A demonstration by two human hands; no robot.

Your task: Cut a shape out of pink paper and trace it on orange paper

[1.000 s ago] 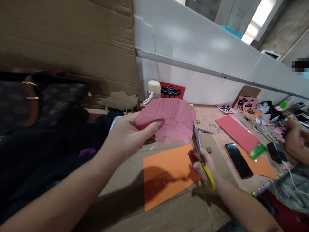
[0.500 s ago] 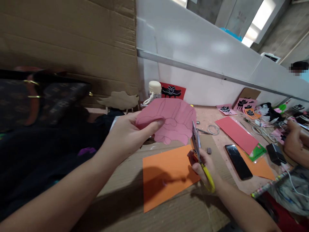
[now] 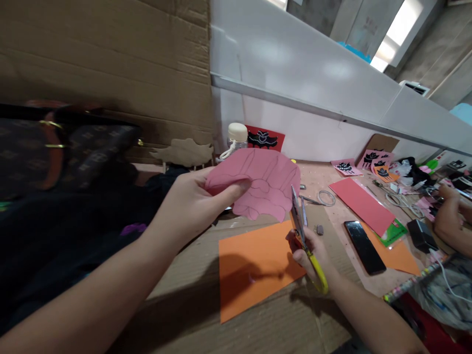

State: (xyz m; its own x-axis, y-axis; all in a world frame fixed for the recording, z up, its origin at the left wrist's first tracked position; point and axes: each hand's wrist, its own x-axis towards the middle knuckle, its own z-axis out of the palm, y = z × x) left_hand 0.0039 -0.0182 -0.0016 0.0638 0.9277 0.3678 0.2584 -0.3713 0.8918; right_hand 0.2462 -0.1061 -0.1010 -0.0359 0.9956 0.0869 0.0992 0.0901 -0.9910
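My left hand (image 3: 202, 201) pinches a pink paper cutout (image 3: 263, 179) between thumb and fingers, holding it up above the table. Drawn lines run over the paper, and its lower edge is scalloped. In my right hand (image 3: 313, 250) is a pair of scissors (image 3: 316, 270) with yellow handles, its blades pointing up beside the paper's right edge. Whether the blades touch the paper I cannot tell. Below both hands an orange sheet (image 3: 254, 290) lies on the cardboard-covered tabletop, with their shadow across it.
A phone (image 3: 364, 247), a red sheet (image 3: 361, 204) and a black box (image 3: 423, 235) lie to the right. Another person's hand (image 3: 452, 216) is at the far right. A cream-lidded bottle (image 3: 237, 132) stands behind the paper; a patterned bag (image 3: 88, 147) sits at left.
The pink cutout has shifted very slightly to the left with my left hand. The scissors stay nearly in place. The person in the far background is now mostly out of view.
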